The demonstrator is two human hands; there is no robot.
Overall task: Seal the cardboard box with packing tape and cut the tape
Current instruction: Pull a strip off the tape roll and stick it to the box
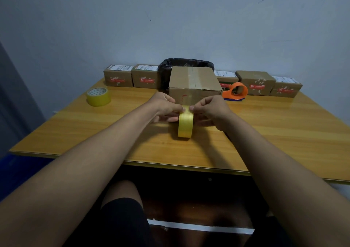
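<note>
A yellow roll of packing tape (185,125) stands on its edge on the wooden table (265,133), just in front of a closed cardboard box (193,82) whose top seam carries a strip of tape. My left hand (164,106) grips the roll from the left, thumb on its top. My right hand (212,110) holds it from the right, with fingertips pinching at the roll's top edge. An orange tape cutter (235,92) lies to the right of the box.
A second yellow tape roll (98,96) lies flat at the table's left. Several small labelled cartons (130,76) line the back edge against the wall. A black-bagged bin (186,65) stands behind the box. The table's near edge is below my forearms.
</note>
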